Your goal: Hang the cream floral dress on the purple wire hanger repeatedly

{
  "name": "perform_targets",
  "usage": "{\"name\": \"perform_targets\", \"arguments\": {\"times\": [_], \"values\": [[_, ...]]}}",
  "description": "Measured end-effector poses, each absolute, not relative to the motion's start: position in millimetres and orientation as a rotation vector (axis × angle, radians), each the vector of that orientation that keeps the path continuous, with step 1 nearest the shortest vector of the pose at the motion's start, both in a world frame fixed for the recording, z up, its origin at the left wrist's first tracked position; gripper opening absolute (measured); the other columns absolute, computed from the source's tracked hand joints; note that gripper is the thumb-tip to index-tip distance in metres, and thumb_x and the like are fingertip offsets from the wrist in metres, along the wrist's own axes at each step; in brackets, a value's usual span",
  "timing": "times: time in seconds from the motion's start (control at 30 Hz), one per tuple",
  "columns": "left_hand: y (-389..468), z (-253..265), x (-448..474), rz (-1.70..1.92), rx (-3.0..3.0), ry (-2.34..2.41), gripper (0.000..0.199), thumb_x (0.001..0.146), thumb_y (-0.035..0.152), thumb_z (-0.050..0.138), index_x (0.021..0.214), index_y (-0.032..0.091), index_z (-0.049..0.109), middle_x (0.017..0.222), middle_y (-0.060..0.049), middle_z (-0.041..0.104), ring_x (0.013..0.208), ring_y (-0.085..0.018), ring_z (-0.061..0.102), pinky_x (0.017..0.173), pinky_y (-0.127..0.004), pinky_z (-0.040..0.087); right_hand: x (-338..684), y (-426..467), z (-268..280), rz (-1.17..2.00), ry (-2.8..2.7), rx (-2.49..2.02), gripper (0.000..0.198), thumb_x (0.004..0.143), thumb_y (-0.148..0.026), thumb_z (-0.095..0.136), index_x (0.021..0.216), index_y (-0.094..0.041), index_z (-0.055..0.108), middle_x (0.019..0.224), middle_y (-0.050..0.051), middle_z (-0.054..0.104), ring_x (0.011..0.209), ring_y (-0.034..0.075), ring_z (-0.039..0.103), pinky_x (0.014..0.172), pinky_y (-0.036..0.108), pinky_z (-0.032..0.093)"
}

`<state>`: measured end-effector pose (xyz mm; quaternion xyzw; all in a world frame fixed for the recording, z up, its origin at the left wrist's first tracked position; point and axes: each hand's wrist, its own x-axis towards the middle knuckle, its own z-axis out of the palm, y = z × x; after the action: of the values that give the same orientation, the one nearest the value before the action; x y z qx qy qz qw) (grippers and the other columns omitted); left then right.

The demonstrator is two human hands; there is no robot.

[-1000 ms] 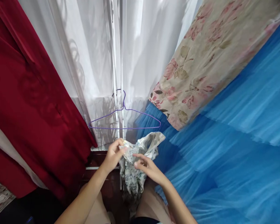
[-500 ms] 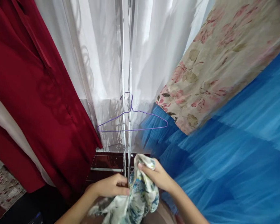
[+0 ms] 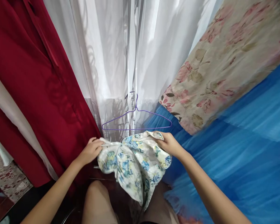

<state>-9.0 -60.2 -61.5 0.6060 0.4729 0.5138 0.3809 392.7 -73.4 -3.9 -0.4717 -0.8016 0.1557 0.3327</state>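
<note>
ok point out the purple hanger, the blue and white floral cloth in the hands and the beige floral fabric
Purple hanger (image 3: pixel 136 108): head view, on its neck below the hook
Blue and white floral cloth (image 3: pixel 133 160): head view, mid-fabric
Beige floral fabric (image 3: pixel 218 67): head view, middle

Left hand (image 3: pixel 90 152) and right hand (image 3: pixel 170 145) bare; forearms (image 3: pixel 57 190) slender, bare; left knee (image 3: pixel 96 193) rounded, bare.

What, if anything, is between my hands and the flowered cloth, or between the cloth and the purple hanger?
Nothing visible. Your left hand and right hand hold the flowered cloth at opposite sides; the purple hanger shows just beyond its top edge, nothing seen between.
</note>
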Motion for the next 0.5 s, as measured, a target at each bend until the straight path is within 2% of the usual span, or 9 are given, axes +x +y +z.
{"name": "perform_targets", "arguments": {"times": [0.07,0.1,0.17,0.27,0.33,0.43,0.5], "values": [[-37,-44,-21,1.343,1.739,1.27,0.018,0.064,0.01,0.072,0.07,0.027,0.074,0.089,-0.004,0.072,0.106,-0.029,0.057,0.12,-0.044,0.011,389,-58,-5,0.29,-2.095,-1.357,0.037,0.091,-0.034,0.052,0.119,-0.017,0.067,0.072,0.005,0.07,0.071,0.024,0.064,0.066,0.029,0.044],[-28,-34,-23,1.334,1.827,1.286,0.02,0.066,0.01,0.07,0.076,0.027,0.075,0.096,-0.004,0.072,0.115,-0.029,0.054,0.12,-0.044,0.006,387,-50,-7,0.228,-2.071,-1.424,0.038,0.091,-0.034,0.052,0.121,-0.017,0.066,0.073,0.006,0.071,0.072,0.025,0.065,0.066,0.029,0.043],[-18,-15,-19,1.425,1.887,1.292,0.024,0.07,0.009,0.068,0.085,0.027,0.075,0.11,-0.006,0.071,0.13,-0.029,0.046,0.121,-0.044,0.004,380,-37,-11,0.143,-2.027,-1.528,0.031,0.092,-0.034,0.05,0.11,-0.017,0.069,0.081,0.009,0.074,0.077,0.026,0.068,0.065,0.028,0.041],[-18,11,2,1.498,1.939,1.21,0.022,0.076,0.01,0.065,0.089,0.024,0.073,0.127,-0.007,0.065,0.138,-0.028,0.04,0.12,-0.041,0.011,369,-30,-19,0.085,-2.05,-1.604,0.028,0.095,-0.032,0.047,0.085,-0.019,0.07,0.083,0.012,0.074,0.079,0.027,0.069,0.061,0.028,0.037],[-22,22,23,1.445,1.957,1.106,0.014,0.078,0.012,0.064,0.084,0.023,0.072,0.128,-0.008,0.064,0.133,-0.029,0.045,0.118,-0.04,0.021,361,-34,-24,0.046,-2.107,-1.617,0.028,0.095,-0.033,0.048,0.081,-0.019,0.068,0.078,0.012,0.074,0.074,0.027,0.069,0.059,0.029,0.034],[-25,27,54,1.393,2.087,1.05,0.021,0.081,0.014,0.059,0.096,0.023,0.071,0.124,-0.008,0.063,0.123,-0.029,0.052,0.112,-0.04,0.032,353,-52,-29,0.042,-2.187,-1.582,0.021,0.091,-0.034,0.055,0.097,-0.018,0.067,0.077,0.011,0.073,0.072,0.027,0.068,0.058,0.028,0.033],[-23,22,68,1.472,2.221,1.113,0.036,0.082,0.01,0.052,0.112,0.023,0.068,0.122,-0.008,0.06,0.119,-0.027,0.054,0.108,-0.037,0.036,356,-65,-29,0.08,-2.191,-1.529,0.039,0.085,-0.029,0.06,0.122,-0.018,0.061,0.082,0.009,0.073,0.074,0.026,0.068,0.061,0.028,0.036]]}}
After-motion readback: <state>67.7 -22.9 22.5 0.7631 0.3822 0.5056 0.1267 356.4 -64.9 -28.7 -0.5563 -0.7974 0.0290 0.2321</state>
